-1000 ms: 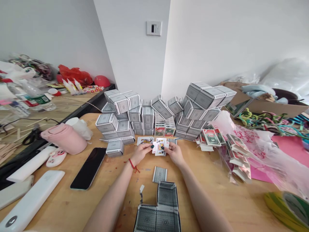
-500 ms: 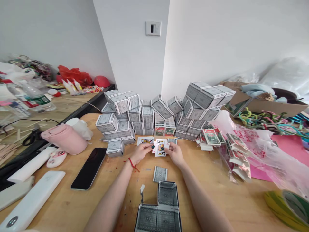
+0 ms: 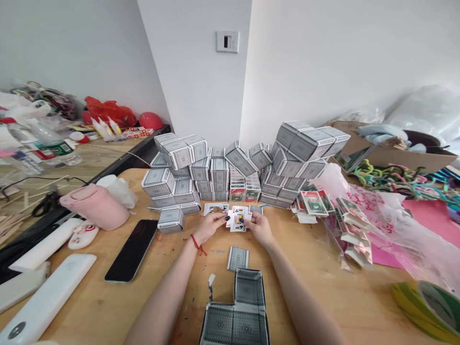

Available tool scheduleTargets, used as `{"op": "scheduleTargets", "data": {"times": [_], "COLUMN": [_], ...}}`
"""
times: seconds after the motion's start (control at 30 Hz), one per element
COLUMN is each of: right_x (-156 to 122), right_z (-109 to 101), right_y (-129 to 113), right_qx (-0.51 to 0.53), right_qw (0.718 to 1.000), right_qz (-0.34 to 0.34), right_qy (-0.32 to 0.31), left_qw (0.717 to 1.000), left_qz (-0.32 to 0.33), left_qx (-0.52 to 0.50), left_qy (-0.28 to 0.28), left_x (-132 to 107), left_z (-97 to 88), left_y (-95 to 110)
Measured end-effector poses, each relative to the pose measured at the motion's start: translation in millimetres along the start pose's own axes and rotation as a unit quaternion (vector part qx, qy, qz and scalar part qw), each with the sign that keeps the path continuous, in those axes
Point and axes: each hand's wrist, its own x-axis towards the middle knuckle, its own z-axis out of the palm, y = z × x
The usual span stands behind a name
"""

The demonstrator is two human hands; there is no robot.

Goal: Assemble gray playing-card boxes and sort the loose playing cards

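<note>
Between my two hands, just above the table, are a few playing cards (image 3: 237,219), a king on top and the red corners of an ace at the sides. My left hand (image 3: 212,227) pinches their left edge with thumb and fingers. On the right edge, my right hand (image 3: 260,227) is closed with its thumb on the king. Behind my left fingers lies a face-up stack of cards (image 3: 215,209). A face-down card (image 3: 237,258) is on the table nearer to me. Closest stands an L-shaped structure made of cards (image 3: 247,287).
Grey card blocks (image 3: 212,172) are piled along the back. Card boxes (image 3: 314,203) and a plastic bag (image 3: 388,225) lie at right, with a tape roll (image 3: 427,306) in front. At left are a phone (image 3: 132,250), a power bank (image 3: 50,297) and a pink cup (image 3: 95,206).
Almost nothing differs. My hands hold the cards in the same place, and the whole view has shifted very slightly.
</note>
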Motion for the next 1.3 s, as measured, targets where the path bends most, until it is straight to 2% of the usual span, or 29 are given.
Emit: {"op": "scheduleTargets", "data": {"times": [0.33, 0.53, 0.7, 1.3], "right_x": [-0.6, 0.3, 2.0, 5.7], "right_z": [-0.3, -0.7, 0.4, 0.2], "right_y": [0.3, 0.8, 3.9, 11.7], "right_qx": [-0.002, -0.006, -0.002, 0.013], "right_qw": [1.000, 1.000, 1.000, 1.000], "right_qz": [-0.004, -0.008, -0.011, -0.021], "right_qy": [-0.005, -0.004, 0.001, 0.001], "left_qw": [1.000, 0.994, 0.987, 0.988], "left_qz": [0.007, -0.050, -0.073, -0.083], "left_qx": [-0.020, -0.095, -0.129, -0.120], "left_qy": [-0.009, -0.037, -0.056, -0.045], "left_x": [0.3, 0.3, 0.9, -1.4], "left_z": [-0.1, 0.5, -0.9, 0.1], "left_y": [1.5, -2.9, -6.1, 0.2]}}
